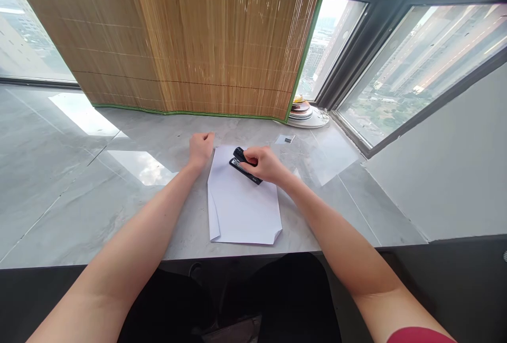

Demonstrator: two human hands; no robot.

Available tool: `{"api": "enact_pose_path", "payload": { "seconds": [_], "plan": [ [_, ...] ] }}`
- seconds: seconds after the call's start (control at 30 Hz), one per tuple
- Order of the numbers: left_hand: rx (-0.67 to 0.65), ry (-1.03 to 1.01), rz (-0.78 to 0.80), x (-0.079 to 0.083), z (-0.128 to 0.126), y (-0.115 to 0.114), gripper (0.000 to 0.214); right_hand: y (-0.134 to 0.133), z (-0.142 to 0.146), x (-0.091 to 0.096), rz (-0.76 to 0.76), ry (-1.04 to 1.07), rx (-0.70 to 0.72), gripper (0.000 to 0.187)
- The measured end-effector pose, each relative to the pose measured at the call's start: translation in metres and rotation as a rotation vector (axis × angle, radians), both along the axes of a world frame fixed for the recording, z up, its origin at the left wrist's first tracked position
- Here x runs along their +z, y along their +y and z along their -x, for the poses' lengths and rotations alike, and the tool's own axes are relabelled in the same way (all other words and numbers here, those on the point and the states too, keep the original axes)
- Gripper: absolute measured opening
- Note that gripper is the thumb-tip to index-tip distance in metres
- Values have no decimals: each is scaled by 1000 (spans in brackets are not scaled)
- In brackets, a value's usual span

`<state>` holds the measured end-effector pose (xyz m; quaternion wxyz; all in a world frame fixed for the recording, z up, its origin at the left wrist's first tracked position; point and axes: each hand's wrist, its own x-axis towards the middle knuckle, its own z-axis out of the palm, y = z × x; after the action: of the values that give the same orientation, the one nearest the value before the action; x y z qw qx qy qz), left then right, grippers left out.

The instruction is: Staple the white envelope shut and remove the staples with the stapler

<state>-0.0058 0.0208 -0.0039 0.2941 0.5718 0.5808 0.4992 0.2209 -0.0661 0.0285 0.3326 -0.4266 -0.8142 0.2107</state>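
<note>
A black stapler lies slantwise over the upper part of a white paper stack. My right hand grips it near its raised top arm, the jaws apart. Beside the paper's upper left corner, my left hand rests on the grey counter with its fingers curled in. Whether anything sits inside those curled fingers is hidden. The paper's left edge and lower right corner are creased or folded.
Behind the paper hangs a bamboo blind with green edging. Stacked plates stand in the window corner. A small clear packet with a dark label lies right of the stapler. The marble-look counter ends at my lap.
</note>
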Motion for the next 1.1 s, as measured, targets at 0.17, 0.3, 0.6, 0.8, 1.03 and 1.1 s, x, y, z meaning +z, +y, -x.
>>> {"api": "enact_pose_path", "payload": {
  "seconds": [0.17,0.3,0.6,0.8,1.03,1.1],
  "plan": [
    [10,40,56,3,1,-1,51,4,-66,17,131,-100,133,55],
    [8,48,74,5,1,-1,51,4,-118,22,237,-153,113,60],
    [-6,44,92,8,1,-4,51,8,-133,17,337,79,-37,77],
    [-13,38,80,6,2,-1,49,39,-121,-22,106,524,-717,72],
    [15,68,88,8,1,-3,50,60,-130,-46,-118,-64,-726,24],
    [5,58,81,7,1,-3,50,63,-132,-49,-89,-103,-712,30]
  ]
}}
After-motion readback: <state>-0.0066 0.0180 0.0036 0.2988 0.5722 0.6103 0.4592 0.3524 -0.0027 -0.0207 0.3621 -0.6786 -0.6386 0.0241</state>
